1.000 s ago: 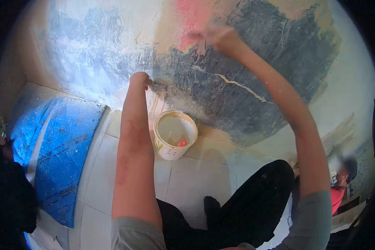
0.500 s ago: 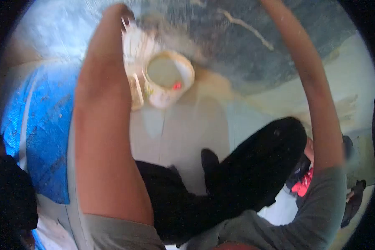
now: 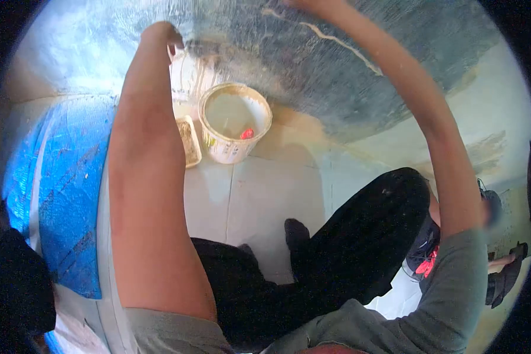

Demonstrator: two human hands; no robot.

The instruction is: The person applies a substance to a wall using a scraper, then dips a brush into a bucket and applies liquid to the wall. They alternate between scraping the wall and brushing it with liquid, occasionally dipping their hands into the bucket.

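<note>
My left hand (image 3: 166,36) is at the upper left against the grey, streaky wall (image 3: 259,53). Part of it is in shadow; a finger hangs apart from the rest, and I see nothing held. My right hand (image 3: 317,6) reaches the same wall at the top edge, where the picture cuts off its fingers. Below and between the hands stands a white bucket (image 3: 227,150) with cloudy liquid in it. Something small and red (image 3: 247,134) lies inside, near the bucket's rim. Beside the bucket is a shallow pale tray (image 3: 196,154) with brownish residue, partly hidden by my left forearm.
Blue plastic sheeting (image 3: 71,218) covers the left side. Pale tiles (image 3: 259,194) make up the floor in front of my bent legs (image 3: 360,230) in black trousers. At the right are dark and red items (image 3: 428,262) and part of another person (image 3: 504,265).
My right hand has swept left along the wall and come into view at the top edge. The left hand sits slightly lower in the picture. Bucket and tray stay on the floor.
</note>
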